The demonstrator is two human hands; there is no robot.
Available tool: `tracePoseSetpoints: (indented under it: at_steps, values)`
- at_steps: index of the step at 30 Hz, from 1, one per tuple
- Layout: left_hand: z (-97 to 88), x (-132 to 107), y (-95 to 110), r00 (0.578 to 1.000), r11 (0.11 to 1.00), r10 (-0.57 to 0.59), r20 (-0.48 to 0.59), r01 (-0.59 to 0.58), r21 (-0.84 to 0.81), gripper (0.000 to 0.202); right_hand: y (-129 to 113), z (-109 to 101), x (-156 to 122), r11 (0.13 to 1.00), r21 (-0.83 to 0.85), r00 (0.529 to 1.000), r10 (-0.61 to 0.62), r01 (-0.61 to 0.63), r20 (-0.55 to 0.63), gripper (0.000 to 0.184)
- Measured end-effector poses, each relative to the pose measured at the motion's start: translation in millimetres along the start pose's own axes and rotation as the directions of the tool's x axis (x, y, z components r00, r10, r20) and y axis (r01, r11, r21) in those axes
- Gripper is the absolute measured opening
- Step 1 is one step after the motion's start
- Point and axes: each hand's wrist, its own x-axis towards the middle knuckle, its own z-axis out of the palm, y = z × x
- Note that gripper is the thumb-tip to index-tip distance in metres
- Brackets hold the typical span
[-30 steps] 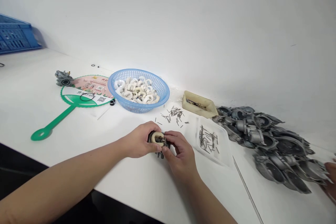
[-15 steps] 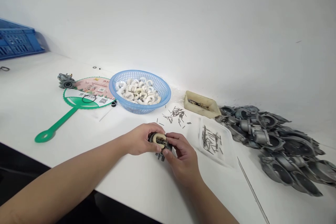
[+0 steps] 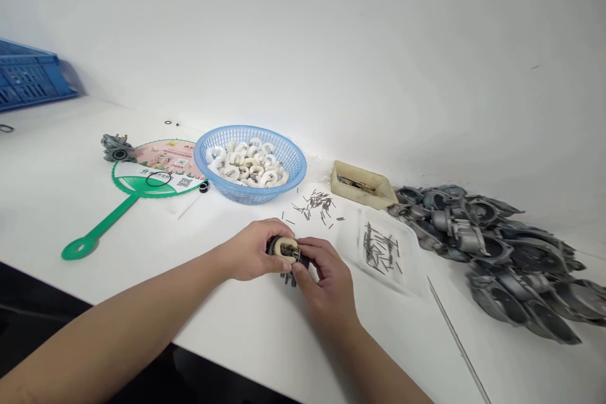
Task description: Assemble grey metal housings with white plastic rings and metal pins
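Observation:
Both hands meet at the middle of the white table [image 3: 57, 189] around one small dark metal part with a cream ring [image 3: 285, 250] on top. My left hand [image 3: 253, 249] grips it from the left, fingers curled round its body. My right hand [image 3: 326, 278] pinches at its right side with thumb and forefinger; whether a pin is between them I cannot make out. Loose thin metal pins [image 3: 315, 205] lie scattered just beyond the hands.
A blue basket [image 3: 213, 139] of white rings stands behind the hands. A clear tray [image 3: 407, 265] of pins and a beige dish [image 3: 379, 192] lie to the right, then a heap of grey cast metal housings [image 3: 497, 252]. A green hand fan [image 3: 142, 186] and a blue crate [image 3: 28, 72] are at left.
Both hands stay on the part with only slight finger shifts. A hand seen at the right edge a second ago is out of view as the camera shifted a little.

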Motion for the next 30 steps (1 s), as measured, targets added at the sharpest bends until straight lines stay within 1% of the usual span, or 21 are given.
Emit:
tracePoseSetpoints:
  at_steps: [3, 6, 11, 17, 23, 30]
  values:
    - [0.2, 0.0, -1.2, 1.000, 1.000, -0.004, 0.000, 0.004, 0.000, 0.031, -1.1, -1.1, 0.9, 0.999, 0.039, 1.000, 0.013, -0.014, 0.028, 0.018]
    - [-1.5, 0.7, -2.3, 0.999, 1.000, 0.025, 0.034, -0.025, -0.013, 0.030, -1.3, -2.2, 0.5, 0.994, 0.096, 0.998, 0.044, -0.049, 0.050, 0.017]
    - [-7.1, 1.6, 1.7, 0.995, 1.000, 0.026, 0.093, -0.026, 0.000, 0.028, -1.1, -0.8, -2.2, 0.992, 0.111, 0.998, 0.054, -0.057, 0.032, 0.020]
    - [-9.2, 0.0, 7.2, 0.998, 0.989, 0.010, 0.060, -0.019, 0.146, 0.030, -1.9, 0.1, -1.7, 0.996, 0.081, 0.999, 0.031, -0.032, 0.021, 0.021]
    - [-7.2, -1.0, 6.2, 0.998, 0.992, 0.001, 0.055, -0.008, 0.124, 0.029, -3.3, -1.0, -0.5, 0.996, 0.086, 1.000, 0.029, -0.030, 0.012, 0.020]
    - [-4.3, -1.1, 4.2, 0.998, 0.995, -0.012, 0.054, 0.007, 0.095, 0.027, 0.6, -1.3, -1.6, 0.991, 0.120, 0.998, 0.050, -0.054, 0.035, 0.021]
